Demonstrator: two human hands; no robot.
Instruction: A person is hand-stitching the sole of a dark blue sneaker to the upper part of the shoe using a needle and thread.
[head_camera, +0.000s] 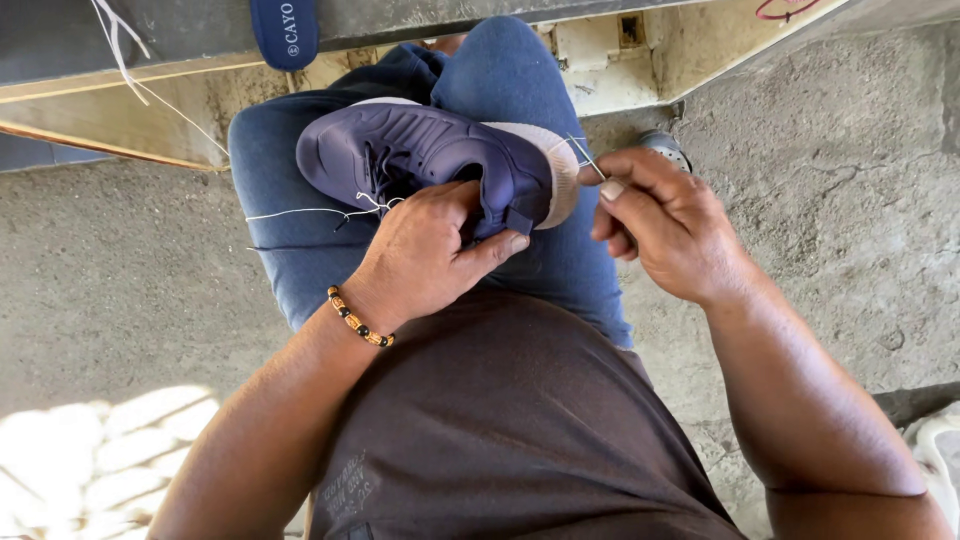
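**Inspector:** One view only, from your head camera, looking down at your lap. Your left hand (425, 262) grips the shoe (425, 160), a dark blue one with a pale sole, which lies tilted on your left thigh; your fingers are tucked into the opening and your thumb presses the heel tab.

**Operator:** And my right?

**Inspector:** Your right hand (665, 225) sits just beside the heel end of the sole, fingers curled tight, pinching a needle (590, 160) between thumb and forefinger. The needle's tip points at the sole's edge; I cannot tell whether it touches.

**Operator:** Thread?

**Inspector:** A white thread (310, 212) runs from the lacing area across your jeans (290, 250) to the left. Whether it joins the needle is not visible.

**Operator:** Anything else nearby?

**Inspector:** A beaded bracelet (358, 318) on your left wrist. A blue insole (285, 32) lies on the bench edge (150, 70) above your knee, well apart from both hands. Concrete floor (130, 270) on either side.
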